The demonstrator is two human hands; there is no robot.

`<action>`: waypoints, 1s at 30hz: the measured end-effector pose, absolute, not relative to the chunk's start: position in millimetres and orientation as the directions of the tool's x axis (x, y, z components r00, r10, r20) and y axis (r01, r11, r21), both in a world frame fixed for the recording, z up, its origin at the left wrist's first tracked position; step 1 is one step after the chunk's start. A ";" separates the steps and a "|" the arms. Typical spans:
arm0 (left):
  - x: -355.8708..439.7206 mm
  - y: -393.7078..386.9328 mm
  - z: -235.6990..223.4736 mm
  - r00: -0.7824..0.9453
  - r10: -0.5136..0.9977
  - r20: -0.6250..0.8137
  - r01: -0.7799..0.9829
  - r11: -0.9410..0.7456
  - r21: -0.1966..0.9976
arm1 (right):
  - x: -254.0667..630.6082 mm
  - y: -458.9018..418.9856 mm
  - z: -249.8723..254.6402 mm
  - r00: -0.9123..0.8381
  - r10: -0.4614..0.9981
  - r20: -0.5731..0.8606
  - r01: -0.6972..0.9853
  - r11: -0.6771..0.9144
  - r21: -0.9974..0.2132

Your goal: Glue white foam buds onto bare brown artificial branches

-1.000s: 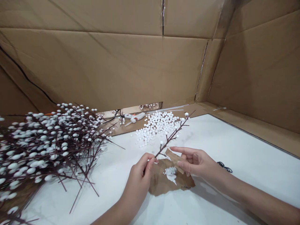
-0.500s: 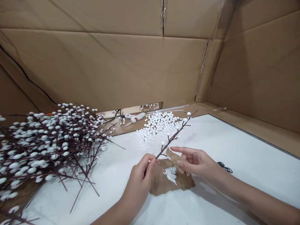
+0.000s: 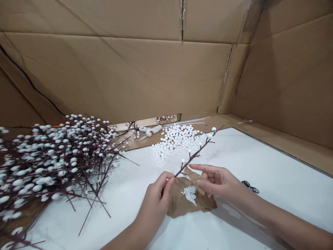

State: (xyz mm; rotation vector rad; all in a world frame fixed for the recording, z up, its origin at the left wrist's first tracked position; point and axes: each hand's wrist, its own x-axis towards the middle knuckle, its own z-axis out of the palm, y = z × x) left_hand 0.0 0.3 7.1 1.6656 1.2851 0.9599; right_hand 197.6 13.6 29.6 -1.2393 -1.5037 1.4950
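My left hand [image 3: 156, 198] pinches the lower end of a thin dark brown branch [image 3: 195, 153] that points up and to the right and carries a few white balls. Below it lies a torn piece of brown paper [image 3: 182, 205] with a blob of white glue [image 3: 190, 193] on it. My right hand [image 3: 218, 182] rests at the paper's right edge, forefinger stretched out under the branch, the other fingers curled; I cannot make out anything in them.
A big heap of finished branches with white balls [image 3: 49, 163] fills the left. Loose white balls [image 3: 174, 140] and a glue gun [image 3: 151, 130] lie at the back of the white table [image 3: 273, 173]. A black band [image 3: 249, 186] lies right. Cardboard walls [image 3: 145, 69] enclose the table.
The branch's free tip has swung a little to the right and up while my left hand keeps its pinch. My right hand has barely moved.
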 end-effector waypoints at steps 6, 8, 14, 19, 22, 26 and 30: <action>0.0 0.4 5.8 0.167 0.979 0.120 0.381 -0.176 0.908 | 198.9 13.0 28.9 -0.330 0.934 -0.139 0.152 -0.093 -0.984; -0.3 0.2 5.2 0.154 0.979 0.130 0.391 -0.182 0.902 | 199.7 13.0 28.6 -0.336 0.931 -0.143 0.151 -0.097 -0.984; 0.2 1.0 5.6 0.107 0.983 0.150 0.413 -0.181 0.892 | 199.2 11.7 30.9 -0.335 0.929 -0.158 0.145 -0.115 -0.983; -0.2 -0.3 7.8 0.099 0.988 0.119 0.355 -0.147 0.923 | 197.9 12.2 31.4 -0.332 0.930 -0.160 0.144 -0.118 -0.983; -0.7 -1.2 6.6 0.136 0.986 0.096 0.291 -0.133 0.947 | 198.2 14.1 28.5 -0.344 0.929 -0.135 0.124 -0.097 -0.988; -0.3 -1.6 4.2 0.163 0.984 0.068 0.227 -0.104 0.968 | 199.2 17.3 24.5 -0.338 0.933 -0.121 0.128 -0.081 -0.988; -0.2 -1.8 4.8 0.173 0.983 0.069 0.201 -0.104 0.974 | 200.6 19.3 22.0 -0.329 0.939 -0.099 0.125 -0.061 -0.990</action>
